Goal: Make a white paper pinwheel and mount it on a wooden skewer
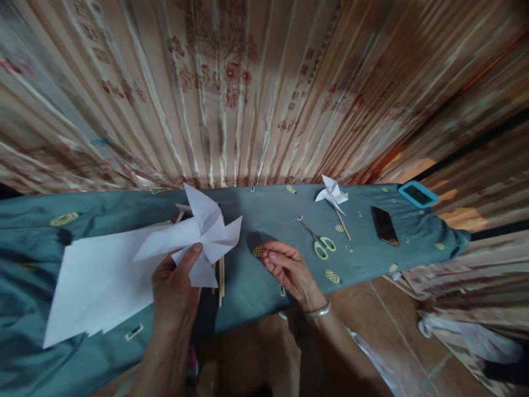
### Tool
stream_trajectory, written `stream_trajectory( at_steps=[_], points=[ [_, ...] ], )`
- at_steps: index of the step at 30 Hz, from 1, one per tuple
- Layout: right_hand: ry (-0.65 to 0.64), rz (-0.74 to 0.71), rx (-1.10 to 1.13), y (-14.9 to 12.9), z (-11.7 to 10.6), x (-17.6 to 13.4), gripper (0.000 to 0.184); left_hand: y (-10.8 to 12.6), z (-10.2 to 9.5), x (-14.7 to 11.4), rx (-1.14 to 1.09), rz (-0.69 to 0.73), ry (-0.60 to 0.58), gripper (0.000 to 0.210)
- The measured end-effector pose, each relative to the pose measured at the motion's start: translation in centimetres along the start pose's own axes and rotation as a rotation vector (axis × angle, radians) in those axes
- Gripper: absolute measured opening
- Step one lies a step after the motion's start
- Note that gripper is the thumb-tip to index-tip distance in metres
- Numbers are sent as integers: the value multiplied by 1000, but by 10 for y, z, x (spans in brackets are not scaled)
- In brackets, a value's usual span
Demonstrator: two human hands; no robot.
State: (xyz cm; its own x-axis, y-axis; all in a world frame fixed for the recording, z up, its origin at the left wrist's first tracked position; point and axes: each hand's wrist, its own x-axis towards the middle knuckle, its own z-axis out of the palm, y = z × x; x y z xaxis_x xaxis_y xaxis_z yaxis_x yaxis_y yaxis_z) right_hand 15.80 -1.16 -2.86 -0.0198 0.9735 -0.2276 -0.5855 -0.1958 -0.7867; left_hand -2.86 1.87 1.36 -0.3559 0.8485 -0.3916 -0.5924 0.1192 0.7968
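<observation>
My left hand (177, 286) grips a white paper pinwheel (210, 231), with the thumb pressed near its middle, above a stack of white paper. To the right of it, my right hand (291, 270) is closed in a pinch over the cloth; whatever lies between the fingertips is too small to name. Several thin wooden sticks (221, 284) lie under and beside the held pinwheel, partly hidden by it. Beyond my right hand rest scissors with green handles (322, 245), and a second white pinwheel (332, 194) fixed on a wooden stick (343, 223).
White paper sheets (99, 281) are stacked on the left of the table's green cloth (248, 309). A dark phone (384, 225) and a blue-framed device (417, 194) lie toward the right end. Patterned curtains (256, 110) hang right behind the table's far edge.
</observation>
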Motion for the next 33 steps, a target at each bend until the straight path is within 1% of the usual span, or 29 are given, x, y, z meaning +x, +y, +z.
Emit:
stream_trajectory(
  at_steps=[4,7,12,16,23,28,33],
  points=[
    [-14,18,-3,1,2,-1,23,-5,-1,1,22,13,-33,22],
    [-3,24,0,1,5,-2,24,-6,-2,2,21,18,-36,26],
    [-14,43,-25,1,5,-2,23,-8,-3,2,33,23,-69,26],
    [-10,47,-48,1,3,0,22,-11,-5,3,-1,26,-105,26],
    [13,48,-87,2,1,-1,26,-19,-4,3,28,19,-104,30],
    [29,76,-129,3,-4,0,23,-25,-3,-1,42,-48,-134,25],
    [37,69,-165,4,-8,-1,20,-25,-3,-5,80,-62,-149,23]
  ],
)
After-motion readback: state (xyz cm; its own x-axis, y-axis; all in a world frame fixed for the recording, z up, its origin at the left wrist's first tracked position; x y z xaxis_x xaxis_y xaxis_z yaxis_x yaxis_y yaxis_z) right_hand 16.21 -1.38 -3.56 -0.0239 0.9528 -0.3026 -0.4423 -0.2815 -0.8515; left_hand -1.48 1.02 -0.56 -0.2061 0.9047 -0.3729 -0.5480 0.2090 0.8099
